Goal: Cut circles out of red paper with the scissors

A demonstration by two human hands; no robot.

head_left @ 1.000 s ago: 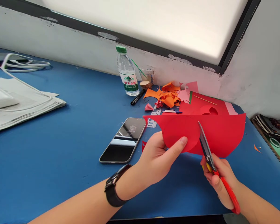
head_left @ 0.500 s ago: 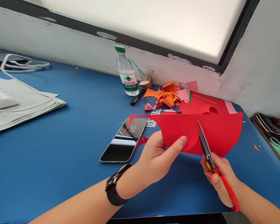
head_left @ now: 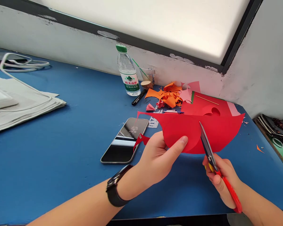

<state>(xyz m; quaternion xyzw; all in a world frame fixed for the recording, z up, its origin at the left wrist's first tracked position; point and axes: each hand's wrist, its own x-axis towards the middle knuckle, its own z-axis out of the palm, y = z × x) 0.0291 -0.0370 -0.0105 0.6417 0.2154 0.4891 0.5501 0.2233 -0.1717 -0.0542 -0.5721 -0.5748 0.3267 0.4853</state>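
A sheet of red paper [head_left: 223, 131] is pinched in my left hand [head_left: 159, 157], thumb on top and the fingers hidden beneath. A faint round outline shows on the sheet near my thumb, and its left part has curved cut edges with thin trailing strips. My right hand [head_left: 223, 179] grips scissors [head_left: 208, 147] with red and yellow handles. Their blades look closed together, tip pointing up and away, against the paper at the right side of the round outline. Under the sheet's left end lies a smartphone [head_left: 122, 144] on the blue table [head_left: 85, 175].
A water bottle [head_left: 129, 77], a black marker [head_left: 139, 97] and a plastic cup [head_left: 149, 75] stand or lie near the wall. Orange paper scraps [head_left: 171, 97] and more red paper [head_left: 195, 106] are behind my hands. Newspapers [head_left: 37, 103] with a white cable lie left.
The red paper has bent, its left end shifting right and its trailing strips moving. Both hands and the scissors stay almost in place.
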